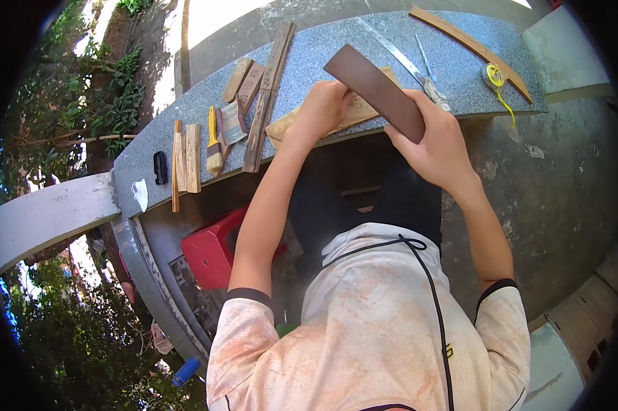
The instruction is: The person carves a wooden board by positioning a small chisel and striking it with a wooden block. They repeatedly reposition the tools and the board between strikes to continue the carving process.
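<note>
My right hand (pixel 436 140) grips a dark brown flat strip (pixel 371 85) by its near end and holds it slanted over the counter edge. My left hand (pixel 323 109) presses down on a pale wooden piece (pixel 360 109) that lies on the grey granite counter (pixel 309 61). The dark strip crosses above this pale piece, and the two hands are close together. Whether the strip touches the wood is hidden by the hands.
Left of my hands lie a long wooden batten (pixel 268 96), short wood blocks (pixel 186 157) and a paintbrush (pixel 214 147). At the right lie a metal blade (pixel 391 48), a curved wood strip (pixel 473 48) and a yellow tape measure (pixel 494 77). A red stool (pixel 209 250) stands below.
</note>
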`<state>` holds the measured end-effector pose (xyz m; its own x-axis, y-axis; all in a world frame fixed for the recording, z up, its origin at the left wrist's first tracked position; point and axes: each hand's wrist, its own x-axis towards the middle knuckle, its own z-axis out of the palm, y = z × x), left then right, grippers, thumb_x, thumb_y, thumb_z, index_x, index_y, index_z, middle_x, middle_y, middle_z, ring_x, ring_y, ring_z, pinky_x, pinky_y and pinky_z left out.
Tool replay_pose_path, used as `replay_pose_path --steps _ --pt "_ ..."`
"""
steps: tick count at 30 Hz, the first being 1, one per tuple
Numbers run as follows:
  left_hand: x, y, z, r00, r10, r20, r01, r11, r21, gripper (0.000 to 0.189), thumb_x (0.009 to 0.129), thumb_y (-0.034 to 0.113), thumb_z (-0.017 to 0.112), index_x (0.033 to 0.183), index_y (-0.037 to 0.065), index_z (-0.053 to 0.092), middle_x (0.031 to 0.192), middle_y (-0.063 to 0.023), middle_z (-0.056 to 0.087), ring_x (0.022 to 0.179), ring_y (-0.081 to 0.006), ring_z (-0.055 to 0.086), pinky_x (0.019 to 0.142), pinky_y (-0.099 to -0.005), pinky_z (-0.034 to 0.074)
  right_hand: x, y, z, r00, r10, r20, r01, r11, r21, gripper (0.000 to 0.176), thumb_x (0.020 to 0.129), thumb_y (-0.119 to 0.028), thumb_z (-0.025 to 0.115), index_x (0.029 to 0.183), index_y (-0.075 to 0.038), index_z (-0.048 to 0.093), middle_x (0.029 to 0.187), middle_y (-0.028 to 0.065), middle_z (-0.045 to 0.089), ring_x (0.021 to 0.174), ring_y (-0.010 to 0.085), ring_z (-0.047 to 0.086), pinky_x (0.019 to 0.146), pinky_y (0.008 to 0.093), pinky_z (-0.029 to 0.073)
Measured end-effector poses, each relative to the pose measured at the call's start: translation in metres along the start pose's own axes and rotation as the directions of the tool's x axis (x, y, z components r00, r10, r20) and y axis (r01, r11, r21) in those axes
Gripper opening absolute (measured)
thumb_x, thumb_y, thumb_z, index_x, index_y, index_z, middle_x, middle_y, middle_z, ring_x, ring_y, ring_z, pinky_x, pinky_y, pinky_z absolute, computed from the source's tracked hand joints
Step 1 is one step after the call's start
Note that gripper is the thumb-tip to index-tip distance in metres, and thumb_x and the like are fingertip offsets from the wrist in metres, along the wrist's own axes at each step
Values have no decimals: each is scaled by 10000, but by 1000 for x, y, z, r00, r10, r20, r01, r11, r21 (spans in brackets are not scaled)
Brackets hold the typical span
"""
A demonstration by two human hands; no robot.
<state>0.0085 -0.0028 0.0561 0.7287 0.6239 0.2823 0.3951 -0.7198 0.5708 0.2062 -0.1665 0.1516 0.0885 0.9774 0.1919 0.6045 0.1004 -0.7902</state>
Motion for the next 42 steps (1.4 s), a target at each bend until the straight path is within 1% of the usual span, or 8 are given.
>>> replay_pose_path --steps 4,9,16,19,24,29,35,42 --pt "0 0 2 999 -43 -13 41 993 -115 120 1009 94 675 1102 19 682 985 -215 775 930 -432 747 796 -514 582 -13 -10 9 938 -81 -337 184 940 287 521 925 -210 828 1329 38 612 1054 228 753 965 322 760 867 400 571" --pt "2 -1 2 999 -32 -4 32 994 -107 108 1019 103 665 1092 26 683 977 -207 775 907 -434 745 780 -517 577 3 16 5 936 302 181 -327 936 127 523 993 -223 788 1374 59 566 1054 145 752 972 190 716 866 353 565" --pt "-2 -7 6 998 -64 26 66 993 -98 133 1003 72 674 1133 56 696 955 -206 770 911 -426 752 787 -475 585 -21 22 29 917 16 -398 235 785 573 417 1036 -206 736 1346 26 578 1137 88 699 1005 111 640 912 304 531" --pt "-1 -4 2 999 -38 18 40 994 -101 142 998 74 685 1137 49 695 972 -202 777 915 -424 754 783 -472 589 -12 25 25 937 304 169 -348 792 502 412 1036 -177 722 1361 26 570 1114 104 704 1029 120 640 932 319 527" --pt "-8 -8 7 999 -4 -42 -2 992 -125 134 1002 68 680 1132 45 704 990 -193 785 926 -424 752 793 -483 593 -30 19 29 931 190 -313 1 853 522 392 1036 -145 709 1355 36 570 1136 87 699 1026 152 654 930 320 535" --pt "2 -2 6 999 -30 37 31 999 -42 129 1010 78 670 1128 47 710 1002 -192 786 931 -415 756 808 -483 595 -9 16 8 836 445 321 -542 763 353 399 1022 -165 734 1342 20 585 1131 82 692 1001 140 646 884 301 529" --pt "-5 -6 9 1000 -24 -2 23 992 -127 127 1012 90 671 1125 49 712 987 -188 785 916 -415 753 793 -485 589 -36 38 44 918 125 -377 109 832 544 430 1037 -164 710 1387 42 568 1173 109 693 1027 142 636 926 313 519" --pt "1 -9 8 1000 -13 25 16 993 -118 130 1005 94 681 1121 53 722 987 -182 788 919 -407 759 799 -470 597 -36 14 43 938 203 -281 -8 823 568 443 1038 -173 712 1387 40 543 1132 97 698 1006 143 647 923 334 529"
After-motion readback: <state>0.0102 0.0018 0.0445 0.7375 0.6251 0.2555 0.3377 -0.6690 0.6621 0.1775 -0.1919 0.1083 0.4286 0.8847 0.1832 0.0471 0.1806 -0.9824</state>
